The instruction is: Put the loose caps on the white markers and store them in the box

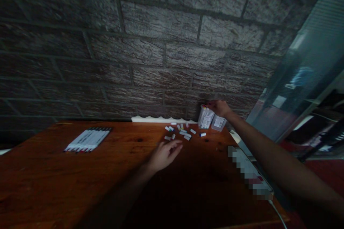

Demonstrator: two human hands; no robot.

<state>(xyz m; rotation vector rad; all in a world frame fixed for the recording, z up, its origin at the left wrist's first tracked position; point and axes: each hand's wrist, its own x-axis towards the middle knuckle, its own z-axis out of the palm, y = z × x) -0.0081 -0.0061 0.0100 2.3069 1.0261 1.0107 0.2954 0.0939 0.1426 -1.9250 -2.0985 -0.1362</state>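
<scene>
My right hand [218,108] reaches over a clear plastic box [206,121] at the back of the table, near the wall. White pens stand in that box, with red and yellow showing at the top. The fingers are bent together at the box's mouth, and what they hold is hidden. A second clear box [218,123] with a label stands beside it, below my wrist. My left hand [165,154] hovers over the table, fingers loosely curved and thumb apart, holding nothing. Just beyond it lie several short white marker caps [183,133] with coloured ends.
A row of white markers [88,139] lies side by side on the wooden table [129,157] at the left. A power strip [249,171] with a white cable runs along the right edge. Behind stands a brick wall [161,53], with a white wavy-edged strip [158,119] at its foot.
</scene>
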